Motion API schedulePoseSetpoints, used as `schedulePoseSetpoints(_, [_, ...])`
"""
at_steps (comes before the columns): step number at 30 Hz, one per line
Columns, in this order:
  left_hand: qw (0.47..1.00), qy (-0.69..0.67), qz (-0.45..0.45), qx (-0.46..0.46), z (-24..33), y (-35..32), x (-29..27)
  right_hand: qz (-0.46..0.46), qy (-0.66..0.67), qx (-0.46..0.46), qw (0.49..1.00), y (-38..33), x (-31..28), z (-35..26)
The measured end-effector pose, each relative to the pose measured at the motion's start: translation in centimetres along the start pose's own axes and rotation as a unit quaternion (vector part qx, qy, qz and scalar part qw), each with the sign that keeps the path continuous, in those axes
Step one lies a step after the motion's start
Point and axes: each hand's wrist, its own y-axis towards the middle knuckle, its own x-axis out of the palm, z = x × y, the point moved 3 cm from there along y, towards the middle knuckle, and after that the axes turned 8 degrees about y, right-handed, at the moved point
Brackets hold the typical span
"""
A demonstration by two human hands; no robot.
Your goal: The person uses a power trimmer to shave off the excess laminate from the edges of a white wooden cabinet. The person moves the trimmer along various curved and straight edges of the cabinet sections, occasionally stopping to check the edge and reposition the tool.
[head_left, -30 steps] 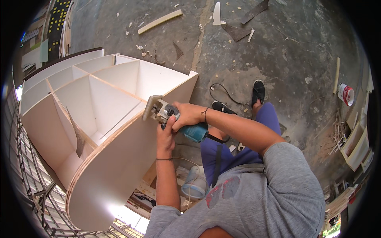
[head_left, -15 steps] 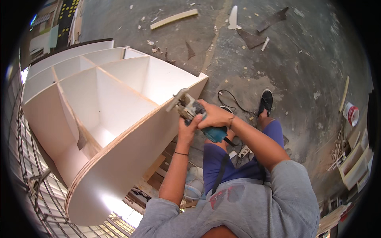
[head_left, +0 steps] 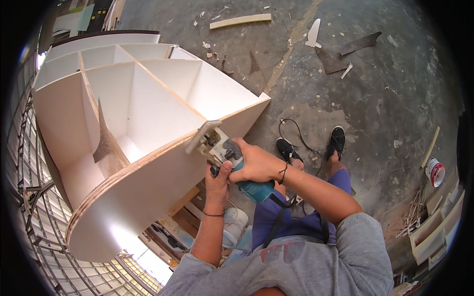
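Observation:
Both of my hands grip a teal trim router (head_left: 256, 191), its flat base plate pressed to the edge of a large white cabinet (head_left: 163, 197). My right hand (head_left: 261, 164) wraps round the router's body from the right. Lower on the left, my left hand (head_left: 217, 181) holds it near the base, thumb over the housing. The tool lies tilted, with its cord end toward me. Hidden behind the base plate is the cutting bit. The cabinet's curved front rim (head_left: 133, 166) shows layered wood, with open compartments behind it.
A black cord (head_left: 301, 135) loops on the floor by my shoes (head_left: 336, 140). Offcuts, including a pale strip (head_left: 241, 21) and dark pieces (head_left: 360, 43), lie scattered beyond. White buckets (head_left: 234, 222) stand beneath my left arm. Another bucket (head_left: 434, 172) is far right.
My hands have moved the router along the cabinet's edge, leftward and away from its far right corner. The view has shifted too. Both hands keep their hold.

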Motion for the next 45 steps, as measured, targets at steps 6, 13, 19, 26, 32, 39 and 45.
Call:
schedulePoseSetpoints(6, [0.999,0.013,0.005,0.031,2.8,-0.8,0.3,-0.005,-0.016,-0.005,1.000,-0.2,0.4,-2.4])
schedulePoseSetpoints(13, [0.999,0.028,-0.007,0.025,3.7,-1.2,-1.1,-0.005,-0.005,-0.007,1.000,-0.1,1.8,-3.2])
schedulePoseSetpoints(19, [0.998,0.056,-0.017,0.005,4.0,-0.6,-0.8,-0.017,-0.010,0.026,0.999,0.1,1.4,-3.1])
schedulePoseSetpoints(26, [0.997,0.070,-0.013,-0.001,2.2,1.0,-0.2,-0.004,0.012,0.038,0.999,1.1,0.4,-0.3])
schedulePoseSetpoints(32, [0.995,0.097,-0.018,-0.009,1.6,1.7,0.0,0.003,0.013,0.032,0.999,1.8,-0.1,0.8])
schedulePoseSetpoints(39, [0.994,0.109,-0.014,-0.017,0.9,2.5,0.4,0.013,0.026,0.007,1.000,2.7,-0.5,2.6])
schedulePoseSetpoints(45, [0.994,0.109,-0.021,-0.014,0.5,3.0,0.6,-0.011,0.037,0.036,0.999,2.7,-1.1,2.8])
